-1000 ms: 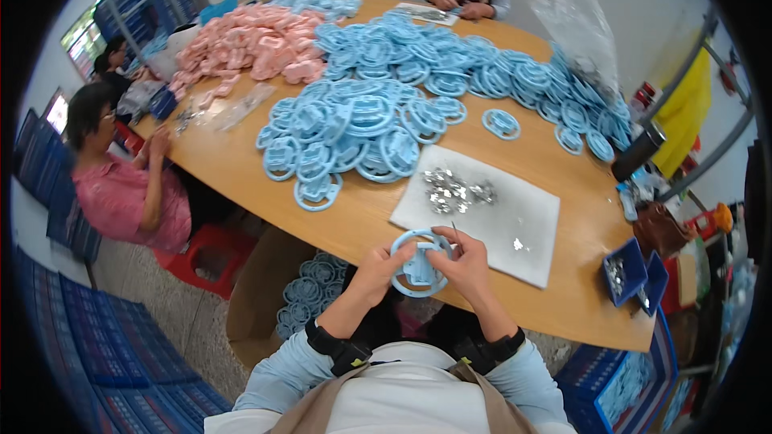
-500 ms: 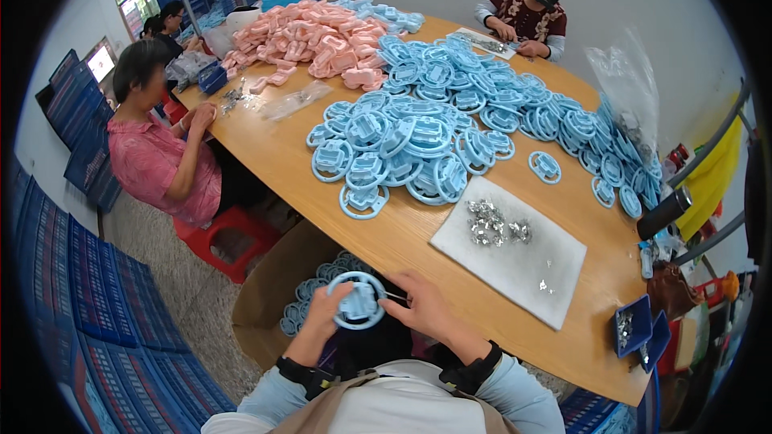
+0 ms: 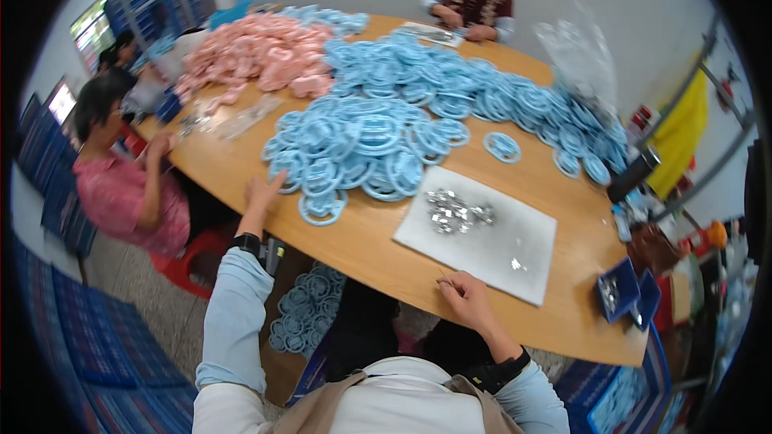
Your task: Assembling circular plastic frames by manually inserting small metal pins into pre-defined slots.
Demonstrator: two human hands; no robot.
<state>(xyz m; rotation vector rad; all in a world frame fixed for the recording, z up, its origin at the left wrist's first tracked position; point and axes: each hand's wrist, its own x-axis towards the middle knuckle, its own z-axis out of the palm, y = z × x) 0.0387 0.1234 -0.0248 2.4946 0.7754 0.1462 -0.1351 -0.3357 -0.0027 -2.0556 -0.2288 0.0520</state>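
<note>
My left hand (image 3: 263, 194) reaches over the table's left edge with its fingers apart, its fingertips close to the near-left side of a heap of light-blue plastic rings (image 3: 346, 141) with moulded centres. Whether it touches one is blurred. At the table's near edge my right hand (image 3: 469, 299) is closed on a thin metal tool (image 3: 445, 276), whose tip points up and left. Just beyond it lies a white board (image 3: 490, 261) bearing a pile of small shiny metal pieces (image 3: 454, 210) and a few loose ones.
Below the table edge, a cardboard box holds more blue rings (image 3: 310, 305). Pink plastic parts (image 3: 257, 56) are heaped at the far left. Blue bins (image 3: 618, 289) and a dark bottle (image 3: 635, 175) stand at the right. Co-workers sit at the left (image 3: 133, 185) and far side (image 3: 474, 4).
The blue ring held between my hands is out of them. My left hand has moved up and left to the heap; my right hand has moved right, still with the tool. The view has shifted.
</note>
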